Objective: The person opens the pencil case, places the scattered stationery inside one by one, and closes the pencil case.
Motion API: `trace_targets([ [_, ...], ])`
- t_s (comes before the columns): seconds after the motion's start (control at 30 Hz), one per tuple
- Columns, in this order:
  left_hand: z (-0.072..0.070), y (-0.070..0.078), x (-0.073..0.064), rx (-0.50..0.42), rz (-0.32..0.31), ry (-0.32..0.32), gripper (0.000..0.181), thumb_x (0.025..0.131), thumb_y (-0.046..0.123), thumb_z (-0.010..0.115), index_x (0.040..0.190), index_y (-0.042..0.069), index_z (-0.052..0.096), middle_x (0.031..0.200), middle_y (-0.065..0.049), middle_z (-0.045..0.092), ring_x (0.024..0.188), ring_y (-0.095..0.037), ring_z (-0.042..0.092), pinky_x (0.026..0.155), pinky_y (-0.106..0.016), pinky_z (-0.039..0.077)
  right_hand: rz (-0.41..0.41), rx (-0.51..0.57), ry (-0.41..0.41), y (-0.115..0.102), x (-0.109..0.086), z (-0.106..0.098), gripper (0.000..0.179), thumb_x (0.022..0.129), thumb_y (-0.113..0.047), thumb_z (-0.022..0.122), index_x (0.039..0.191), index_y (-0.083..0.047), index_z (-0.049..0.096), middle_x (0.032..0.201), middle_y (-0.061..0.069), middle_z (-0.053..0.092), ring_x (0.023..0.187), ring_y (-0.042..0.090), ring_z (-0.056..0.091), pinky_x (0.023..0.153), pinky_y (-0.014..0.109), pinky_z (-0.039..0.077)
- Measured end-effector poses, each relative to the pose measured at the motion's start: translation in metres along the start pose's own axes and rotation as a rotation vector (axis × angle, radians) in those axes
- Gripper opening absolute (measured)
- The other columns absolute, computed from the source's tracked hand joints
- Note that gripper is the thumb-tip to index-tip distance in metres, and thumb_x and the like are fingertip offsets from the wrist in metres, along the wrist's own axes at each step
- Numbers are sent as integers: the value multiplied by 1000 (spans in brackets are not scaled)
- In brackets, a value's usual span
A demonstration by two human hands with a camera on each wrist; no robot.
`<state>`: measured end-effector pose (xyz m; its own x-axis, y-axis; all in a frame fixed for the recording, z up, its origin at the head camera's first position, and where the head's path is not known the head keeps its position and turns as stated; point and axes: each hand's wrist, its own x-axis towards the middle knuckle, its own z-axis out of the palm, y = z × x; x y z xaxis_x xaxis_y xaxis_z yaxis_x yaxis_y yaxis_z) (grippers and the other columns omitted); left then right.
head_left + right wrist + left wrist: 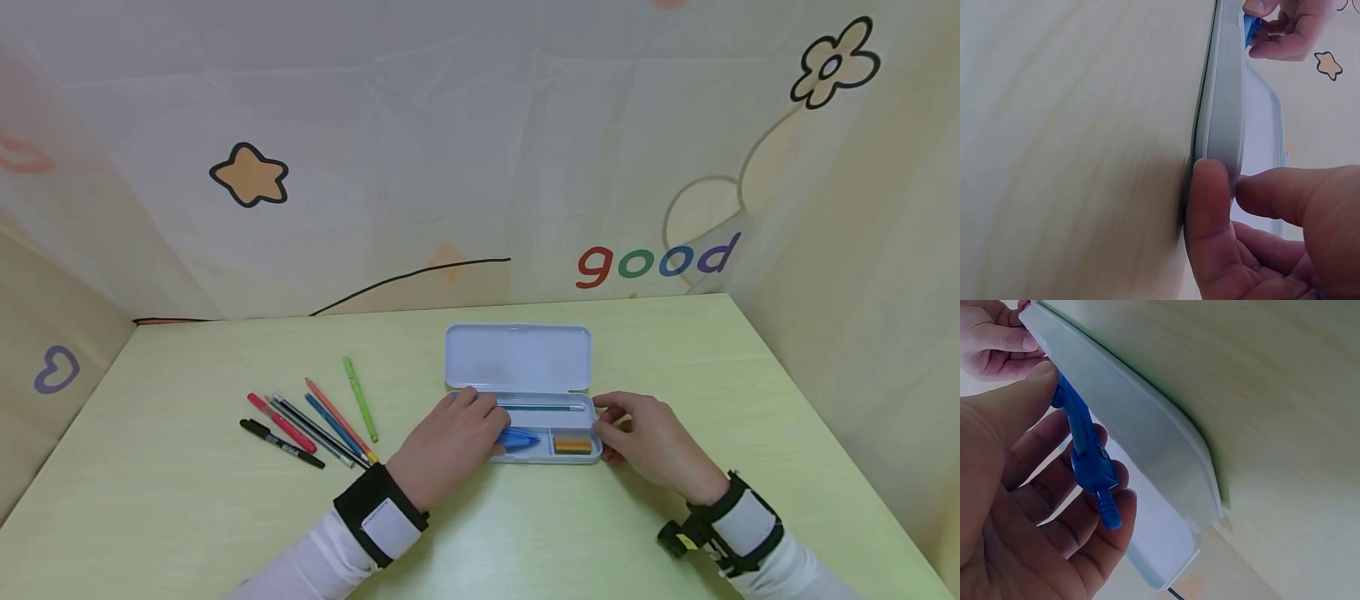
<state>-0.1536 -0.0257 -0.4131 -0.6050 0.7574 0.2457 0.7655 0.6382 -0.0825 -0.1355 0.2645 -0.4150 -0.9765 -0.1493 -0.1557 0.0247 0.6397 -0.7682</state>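
Note:
A pale blue pencil case (517, 358) lies on the table with its lid up. My left hand (457, 437) pinches a blue drawing compass (1091, 456) over the lower left compartment; in the head view the hand covers the compass's near end. At the right end, my right hand (648, 437) holds the corner of the case, with fingertips (1210, 187) against its side wall. A pencil (543, 407) lies along the upper compartment. In the small lower right compartment sits an orange and brown block (572, 446), perhaps an eraser.
Left of the case lie several pens and pencils: a green pen (361, 398), an orange pencil (337, 414), a blue one (330, 418), a red marker (282, 422) and a black marker (281, 442). A printed curtain (375, 183) hangs behind the table (187, 517).

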Motion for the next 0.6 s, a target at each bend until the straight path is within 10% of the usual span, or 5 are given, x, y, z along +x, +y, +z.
trace_targets([
  [0.6,7,2,2,-61,-19,18,20,99,36,77,103,17,73,98,3,62,96,-20,58,85,-35,50,10,-8,-3,-1,0,0,40,103,-5,68,140,8,59,104,13,65,73,20,68,65,29,61],
])
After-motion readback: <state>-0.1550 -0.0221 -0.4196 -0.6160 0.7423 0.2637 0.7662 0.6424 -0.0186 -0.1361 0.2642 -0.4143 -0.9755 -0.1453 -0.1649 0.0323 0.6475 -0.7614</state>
